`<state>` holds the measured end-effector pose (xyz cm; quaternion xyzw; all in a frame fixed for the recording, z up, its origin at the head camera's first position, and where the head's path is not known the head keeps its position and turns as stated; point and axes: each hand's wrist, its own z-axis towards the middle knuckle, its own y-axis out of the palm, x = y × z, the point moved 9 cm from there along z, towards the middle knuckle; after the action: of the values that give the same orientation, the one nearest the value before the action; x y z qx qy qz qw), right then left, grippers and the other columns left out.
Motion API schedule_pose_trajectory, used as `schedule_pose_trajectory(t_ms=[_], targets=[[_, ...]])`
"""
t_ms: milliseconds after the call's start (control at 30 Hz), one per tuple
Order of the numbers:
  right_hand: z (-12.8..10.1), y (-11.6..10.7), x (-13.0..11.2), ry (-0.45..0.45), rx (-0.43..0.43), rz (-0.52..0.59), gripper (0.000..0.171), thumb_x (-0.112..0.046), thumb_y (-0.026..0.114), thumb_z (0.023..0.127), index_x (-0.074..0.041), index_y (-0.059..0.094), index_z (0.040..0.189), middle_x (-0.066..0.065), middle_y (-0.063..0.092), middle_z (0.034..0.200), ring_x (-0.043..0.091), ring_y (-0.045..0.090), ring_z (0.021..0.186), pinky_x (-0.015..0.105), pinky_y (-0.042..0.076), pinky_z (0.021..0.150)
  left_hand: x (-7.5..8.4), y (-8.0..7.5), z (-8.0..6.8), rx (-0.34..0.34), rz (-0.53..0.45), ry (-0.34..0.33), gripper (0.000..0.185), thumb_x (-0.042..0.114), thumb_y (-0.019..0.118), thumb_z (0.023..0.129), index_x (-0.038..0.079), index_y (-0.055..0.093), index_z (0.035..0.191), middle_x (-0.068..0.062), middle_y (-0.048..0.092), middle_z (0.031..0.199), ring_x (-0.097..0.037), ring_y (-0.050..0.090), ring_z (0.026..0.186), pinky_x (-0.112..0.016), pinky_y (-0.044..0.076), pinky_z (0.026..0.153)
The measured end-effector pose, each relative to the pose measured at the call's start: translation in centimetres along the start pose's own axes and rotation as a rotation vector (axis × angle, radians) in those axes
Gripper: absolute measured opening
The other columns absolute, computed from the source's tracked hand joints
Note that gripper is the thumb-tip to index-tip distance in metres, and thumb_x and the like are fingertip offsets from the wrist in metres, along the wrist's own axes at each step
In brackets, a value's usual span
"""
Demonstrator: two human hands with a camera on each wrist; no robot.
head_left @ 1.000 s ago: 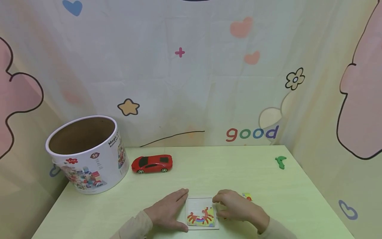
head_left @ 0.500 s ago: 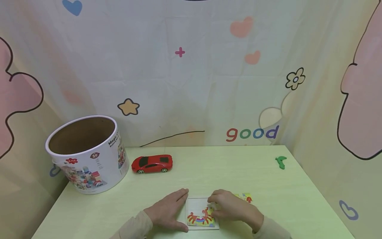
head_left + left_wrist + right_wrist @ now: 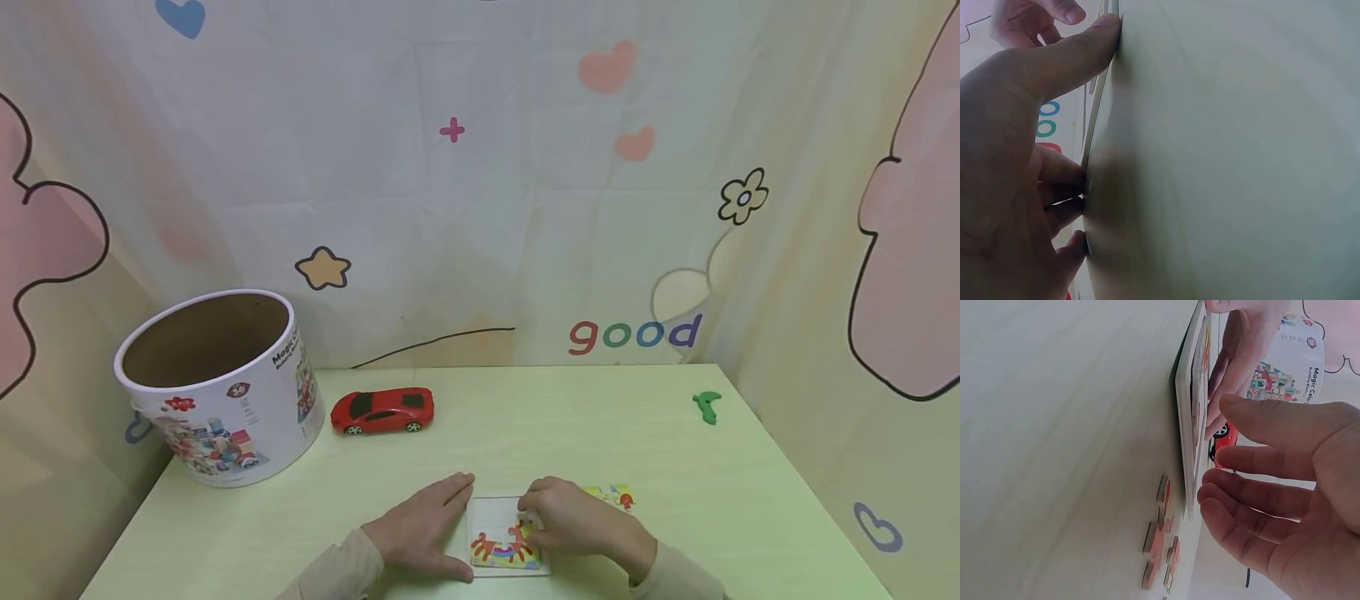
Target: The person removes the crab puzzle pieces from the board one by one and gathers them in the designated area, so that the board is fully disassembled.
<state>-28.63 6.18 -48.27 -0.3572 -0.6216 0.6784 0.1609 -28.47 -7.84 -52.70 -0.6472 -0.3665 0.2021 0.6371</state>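
A flat puzzle board point(image 3: 495, 510) lies near the front of the table. Joined puzzle pieces point(image 3: 501, 552), showing an orange animal and a rainbow, fill its lower part. My left hand point(image 3: 423, 527) rests along the board's left side, thumb at the near corner and fingers at the far one. Over the board's right side, my right hand point(image 3: 581, 517) has its thumb and index finger close to the yellow piece there. In the right wrist view, its fingers are loosely bent and apart from the thumb, with nothing seen between them.
Several loose puzzle pieces point(image 3: 1157, 544) lie on the table right of the board, partly behind my right hand in the head view. A red toy car point(image 3: 382, 411) and a large white tub point(image 3: 247, 446) stand at the back left. A small green object point(image 3: 706, 407) lies at the back right.
My right hand has shifted left, from the board's right edge to over its right-hand pieces, uncovering more loose pieces beside it. My left hand stays in place.
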Motion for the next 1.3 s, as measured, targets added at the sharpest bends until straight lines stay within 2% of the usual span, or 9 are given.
schedule_pose_trajectory(t_ms=[433, 767, 1300], targets=[[0.14, 0.46, -0.02, -0.027, -0.011, 0.005, 0.025, -0.028, 0.076, 0.084, -0.014, 0.073, 0.104, -0.005, 0.069, 0.102, 0.009, 0.062, 0.098, 0.031, 0.053, 0.089, -0.03, 0.04, 0.13, 0.006, -0.001, 0.013, 0.113, 0.082, 0.055, 0.074, 0.003, 0.031, 0.152, -0.008, 0.025, 0.16, -0.025, 0.027, 0.146, -0.038, 0.031, 0.117], [0.33, 0.66, -0.34, -0.046, -0.021, -0.019, 0.026, -0.026, 0.078, 0.081, -0.014, 0.073, 0.103, -0.006, 0.069, 0.1, 0.009, 0.061, 0.096, 0.028, 0.053, 0.087, -0.26, 0.19, 0.08, -0.013, -0.023, -0.006, 0.114, 0.083, 0.054, 0.074, 0.005, 0.029, 0.153, -0.006, 0.023, 0.161, -0.024, 0.026, 0.147, -0.039, 0.031, 0.118], [0.32, 0.81, -0.85, -0.051, -0.024, -0.025, 0.022, -0.027, 0.081, 0.077, -0.017, 0.073, 0.096, -0.011, 0.064, 0.09, 0.001, 0.052, 0.084, 0.022, 0.05, 0.079, -0.22, 0.31, 0.1, -0.019, -0.036, -0.006, 0.113, 0.083, 0.054, 0.074, 0.006, 0.03, 0.153, -0.006, 0.024, 0.161, -0.025, 0.027, 0.146, -0.039, 0.032, 0.117]])
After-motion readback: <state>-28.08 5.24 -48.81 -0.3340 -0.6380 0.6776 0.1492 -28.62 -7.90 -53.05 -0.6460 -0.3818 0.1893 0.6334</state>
